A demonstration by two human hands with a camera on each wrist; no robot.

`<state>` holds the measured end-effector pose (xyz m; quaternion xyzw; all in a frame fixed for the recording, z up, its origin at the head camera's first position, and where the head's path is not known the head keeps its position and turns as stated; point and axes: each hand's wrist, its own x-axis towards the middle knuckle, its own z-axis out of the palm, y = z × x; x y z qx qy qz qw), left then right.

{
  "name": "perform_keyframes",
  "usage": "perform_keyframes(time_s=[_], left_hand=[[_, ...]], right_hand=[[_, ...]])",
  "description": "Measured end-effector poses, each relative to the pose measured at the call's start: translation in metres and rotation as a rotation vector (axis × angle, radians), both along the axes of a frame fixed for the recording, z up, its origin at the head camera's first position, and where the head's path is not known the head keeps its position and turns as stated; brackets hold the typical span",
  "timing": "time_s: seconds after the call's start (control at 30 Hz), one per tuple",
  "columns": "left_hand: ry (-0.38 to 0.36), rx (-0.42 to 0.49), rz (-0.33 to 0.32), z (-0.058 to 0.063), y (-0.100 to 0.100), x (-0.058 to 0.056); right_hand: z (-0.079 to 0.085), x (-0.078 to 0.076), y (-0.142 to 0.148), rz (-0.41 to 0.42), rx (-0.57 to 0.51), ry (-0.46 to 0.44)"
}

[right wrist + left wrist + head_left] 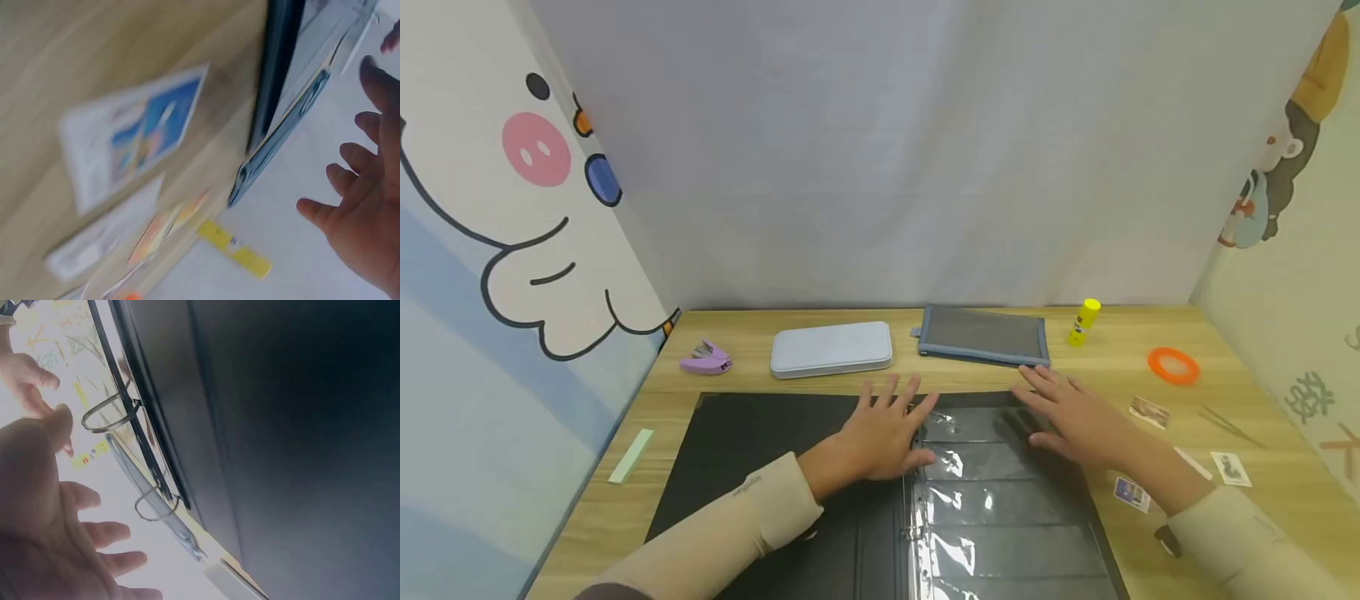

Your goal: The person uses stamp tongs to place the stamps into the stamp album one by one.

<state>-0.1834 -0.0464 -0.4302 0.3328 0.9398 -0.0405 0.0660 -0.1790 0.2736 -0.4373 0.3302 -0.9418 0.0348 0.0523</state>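
Note:
A black ring binder (775, 467) lies spread out on the table, with a clear pocket page (1007, 507) on its right side. Over the top of its spine is my left hand (876, 435), fingers spread and holding nothing. The left wrist view shows metal rings (107, 430) beside that hand. My right hand (1078, 417), also bare with fingers extended, is over the page's upper right edge. Below the right forearm lies a small blue-and-white stamp (1132, 493), seen larger in the right wrist view. Other small picture stamps (1231, 468) lie near it, one partly hidden by the arm.
Along the back are a pale blue case (831, 350), a grey mesh pouch (981, 333) and a yellow glue stick (1084, 323). An orange ring (1174, 381) and tweezers (1232, 425) lie right. At left are a purple stapler-like tool (706, 362) and a pale green strip (630, 457).

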Motion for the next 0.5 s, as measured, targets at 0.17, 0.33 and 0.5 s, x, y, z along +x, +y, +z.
perform_keyframes(time_s=[0.17, 0.33, 0.5], left_hand=[[0.058, 0.028, -0.041, -0.001, 0.017, -0.012], [0.063, -0.002, -0.035, -0.007, 0.027, -0.022], [0.018, -0.045, -0.021, -0.01, 0.027, -0.028]], right_hand=[[0.009, -0.001, 0.051, -0.106, -0.123, -0.019], [0.005, 0.002, 0.116, -0.277, -0.202, -0.073], [-0.002, 0.005, 0.178, -0.426, -0.16, -0.12]])
